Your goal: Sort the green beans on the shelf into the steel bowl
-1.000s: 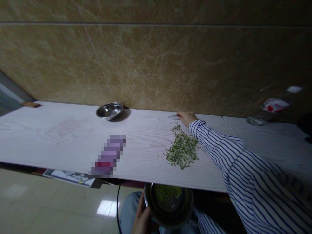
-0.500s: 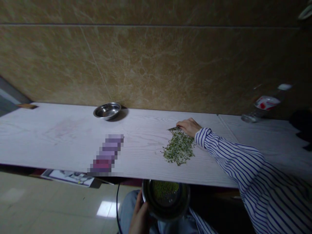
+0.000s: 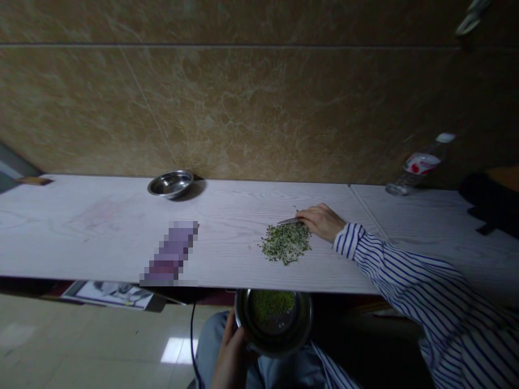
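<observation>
My left hand grips the left rim of a steel bowl, thumb at the rim. The bowl is held over my lap, just below the table's front edge, and small green beans lie inside it. On the table, a loose patch of the same green beans is spread out. My right hand is closed on a thin, pointed metal blade like a knife's. That blade lies low along the far edge of the patch, its tip to the left. Its handle is hidden in my fingers.
A second steel bowl stands near the wall on the pale table. A blurred-out purple oblong lies left of the beans. To the right are a plastic bottle and a dark item. A black cable hangs below the table.
My right hand has drawn the blade toward the table's front edge. The bean patch is more compact, with a few beans behind the blade. The left hand still holds the bowl. The view has shifted slightly.
</observation>
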A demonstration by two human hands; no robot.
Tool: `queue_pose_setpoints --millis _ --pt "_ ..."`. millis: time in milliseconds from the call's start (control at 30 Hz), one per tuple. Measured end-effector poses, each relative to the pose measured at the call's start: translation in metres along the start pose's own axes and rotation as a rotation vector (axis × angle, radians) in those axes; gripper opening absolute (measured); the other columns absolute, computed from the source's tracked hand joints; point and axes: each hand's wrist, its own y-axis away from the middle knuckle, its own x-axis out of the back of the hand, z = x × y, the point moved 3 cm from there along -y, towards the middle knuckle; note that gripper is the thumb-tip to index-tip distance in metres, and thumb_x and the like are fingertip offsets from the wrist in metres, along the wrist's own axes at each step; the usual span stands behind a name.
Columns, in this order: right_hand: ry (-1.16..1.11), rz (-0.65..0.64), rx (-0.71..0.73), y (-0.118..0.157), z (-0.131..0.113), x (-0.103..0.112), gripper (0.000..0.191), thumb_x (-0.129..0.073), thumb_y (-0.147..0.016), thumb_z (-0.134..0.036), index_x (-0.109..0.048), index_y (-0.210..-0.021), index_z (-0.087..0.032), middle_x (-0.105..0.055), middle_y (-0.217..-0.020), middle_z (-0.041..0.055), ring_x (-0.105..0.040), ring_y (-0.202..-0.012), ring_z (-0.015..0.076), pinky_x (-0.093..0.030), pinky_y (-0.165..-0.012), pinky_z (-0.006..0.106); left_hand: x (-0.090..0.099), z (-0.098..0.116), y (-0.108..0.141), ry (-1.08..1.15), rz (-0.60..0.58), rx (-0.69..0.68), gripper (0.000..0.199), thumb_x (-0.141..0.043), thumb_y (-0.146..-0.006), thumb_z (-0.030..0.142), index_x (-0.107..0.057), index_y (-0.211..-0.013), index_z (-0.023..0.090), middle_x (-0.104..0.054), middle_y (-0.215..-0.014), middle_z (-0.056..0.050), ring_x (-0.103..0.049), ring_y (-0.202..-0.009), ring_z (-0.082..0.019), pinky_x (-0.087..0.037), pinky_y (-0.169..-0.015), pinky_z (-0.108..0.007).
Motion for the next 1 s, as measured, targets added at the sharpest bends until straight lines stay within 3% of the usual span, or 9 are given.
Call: queue_pose_setpoints --millis 133,267,433,700,867,1000 --pt "0.059 0.043 -0.276 -0.004 0.023 0.004 0.030 -0.041 -0.090 -0.023 -0.060 -0.113 -0.022 -0.070 -0.102 0.0066 -0.062 -0.092 0.0192 -0.038 -0.083 0.032 -0.002 -0.004 0.001 0.012 -0.007 0.004 0.074 -0.061 -0.063 0.033 -0.039 -0.134 0.032 -0.062 -0.106 -0.005 -0.054 -0.089 -0.020 -0.042 -0.066 -0.028" --pt "0.104 0.054 -0.395 -0.017 0.044 0.001 0.031 -0.040 -0.089 -0.022 -0.060 -0.114 -0.020 -0.070 -0.099 0.0089 -0.063 -0.087 0.0196 -0.039 -0.079 0.032 0.001 -0.007 -0.003 0.020 0.001 -0.003 0.076 -0.061 -0.060 0.031 -0.040 -0.133 0.032 -0.061 -0.107 -0.005 -0.054 -0.089 -0.020 -0.041 -0.068 -0.028" --pt "0.123 0.013 -0.398 -0.020 0.041 -0.006 0.031 -0.040 -0.090 -0.023 -0.061 -0.113 -0.022 -0.071 -0.097 0.0078 -0.063 -0.086 0.0189 -0.039 -0.078 0.031 0.002 -0.004 -0.003 0.000 0.031 0.015 0.075 -0.059 -0.062 0.031 -0.038 -0.134 0.032 -0.062 -0.101 -0.005 -0.055 -0.086 -0.020 -0.041 -0.067 -0.030" --pt "0.095 0.001 -0.287 0.008 0.010 -0.004 0.032 -0.040 -0.091 -0.024 -0.060 -0.115 -0.023 -0.071 -0.095 0.0059 -0.064 -0.085 0.0183 -0.041 -0.078 0.030 -0.003 -0.004 0.000 0.000 0.013 0.005 0.071 -0.062 -0.063 0.034 -0.042 -0.131 0.033 -0.060 -0.109 -0.005 -0.055 -0.088 -0.020 -0.042 -0.065 -0.029" --pt "0.105 0.111 -0.421 0.019 0.030 -0.002 0.032 -0.040 -0.090 -0.026 -0.060 -0.114 -0.020 -0.071 -0.095 0.0082 -0.065 -0.084 0.0199 -0.044 -0.077 0.030 -0.007 -0.006 0.004 0.052 -0.027 -0.021 0.070 -0.062 -0.064 0.030 -0.042 -0.131 0.030 -0.062 -0.098 -0.004 -0.055 -0.082 -0.018 -0.044 -0.068 -0.029" --pt "0.105 0.128 -0.489 0.025 0.040 -0.007 0.032 -0.040 -0.089 -0.026 -0.061 -0.113 -0.018 -0.072 -0.090 0.0095 -0.066 -0.078 0.0211 -0.046 -0.072 0.030 -0.009 -0.006 0.007 0.071 -0.063 -0.017 0.070 -0.062 -0.068 0.028 -0.039 -0.133 0.030 -0.061 -0.104 -0.005 -0.056 -0.086 -0.017 -0.044 -0.072 -0.028"
